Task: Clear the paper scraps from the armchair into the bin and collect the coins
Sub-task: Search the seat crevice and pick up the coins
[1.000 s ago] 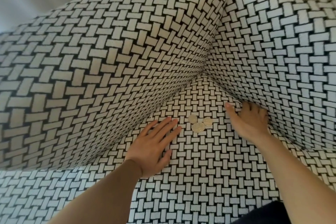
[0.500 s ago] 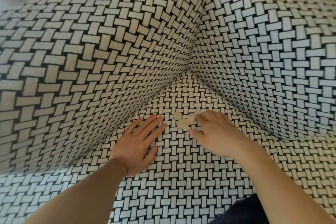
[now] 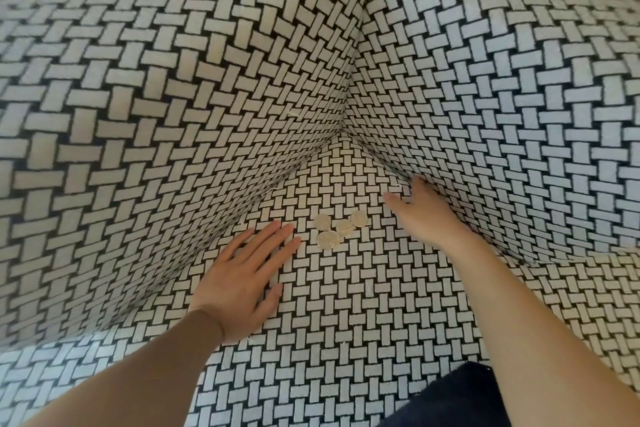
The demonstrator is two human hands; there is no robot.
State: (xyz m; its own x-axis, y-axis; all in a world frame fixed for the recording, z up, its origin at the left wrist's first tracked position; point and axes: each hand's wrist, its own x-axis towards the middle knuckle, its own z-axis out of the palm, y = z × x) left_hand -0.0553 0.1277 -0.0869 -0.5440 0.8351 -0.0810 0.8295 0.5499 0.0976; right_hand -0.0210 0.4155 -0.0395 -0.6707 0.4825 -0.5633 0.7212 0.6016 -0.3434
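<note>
Four coins [image 3: 344, 227]: they lie in a tight cluster on the seat [image 3: 349, 322], near its inner corner and between the two hands. The nearest coin seems to overlap another, but it is too small to be sure.
Left hand [image 3: 247, 274]: it lies flat on the seat, palm down, with the fingers straight and close together, holding nothing. The fingertips are just beside the coins and apart from them.
Right hand [image 3: 426, 215]: it is slightly blurred and reaches into the crease where the seat meets the right-hand cushion. The fingers are stretched out and the thumb is spread toward the coins. Nothing shows in its grip, and it is near the coins without touching them.
Armchair [image 3: 156, 114]: it is covered all over in a black-and-white basket-weave cloth. Two padded walls meet above the seat corner.
Dark cloth [image 3: 460, 399]: a navy patch lies at the bottom edge, under the right forearm.
</note>
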